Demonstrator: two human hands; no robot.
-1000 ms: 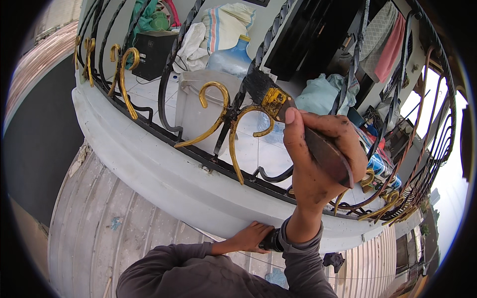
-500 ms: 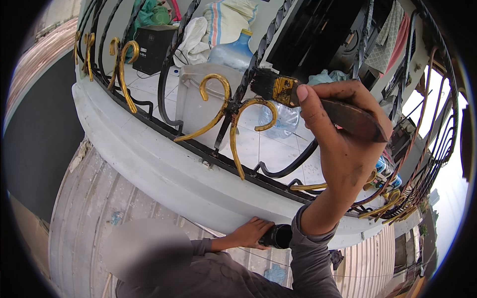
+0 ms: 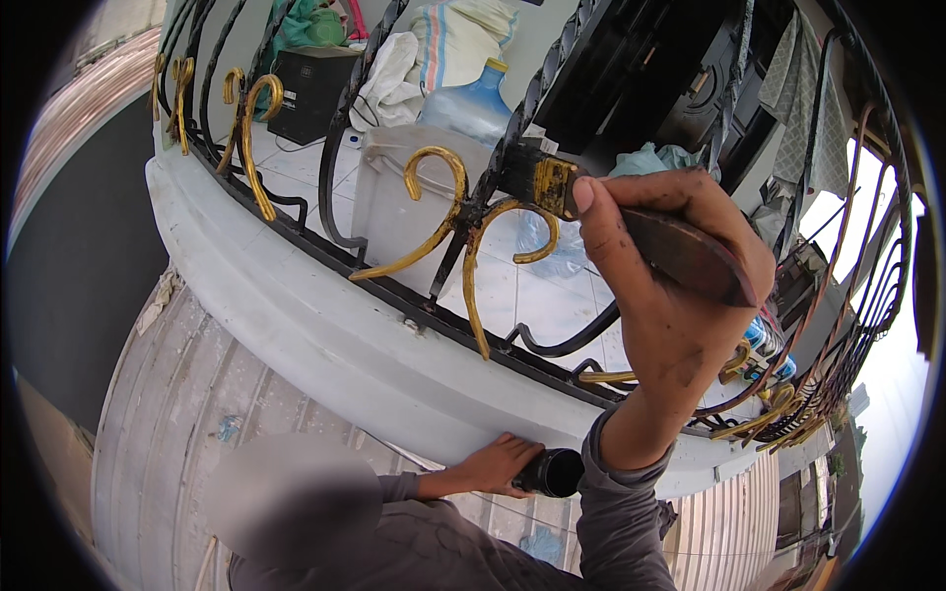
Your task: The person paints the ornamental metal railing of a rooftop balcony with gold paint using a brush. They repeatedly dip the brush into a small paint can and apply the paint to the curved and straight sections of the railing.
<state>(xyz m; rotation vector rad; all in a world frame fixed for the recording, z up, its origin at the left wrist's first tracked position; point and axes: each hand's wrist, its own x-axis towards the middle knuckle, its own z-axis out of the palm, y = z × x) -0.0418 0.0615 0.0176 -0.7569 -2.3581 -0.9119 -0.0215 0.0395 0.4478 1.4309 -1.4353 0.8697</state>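
Note:
My right hand [image 3: 680,295] is closed round the dark handle of a flat paintbrush [image 3: 554,184] with a yellow, paint-smeared ferrule. Its black bristles meet the side of a twisted black railing bar [image 3: 487,191], just above where gold scrolls [image 3: 412,258] curl out to both sides. Low on the outer side of the white ledge [image 3: 296,295], my left hand [image 3: 490,467] has its fingers round a small black can [image 3: 560,473]. The can's mouth shows a dark inside; what it holds I cannot make out.
Behind the railing stand a grey plastic bin [image 3: 389,182], a blue water jug [image 3: 463,106], a striped sack [image 3: 458,44] and a black box [image 3: 310,94]. More bars with gold scrolls [image 3: 258,182] run left and right. Corrugated roofing [image 3: 187,394] lies below the ledge.
The brush has shifted slightly left and down relative to the railing, bringing its bristles against the bar. My left hand stays at the can. The whole view has shifted a little.

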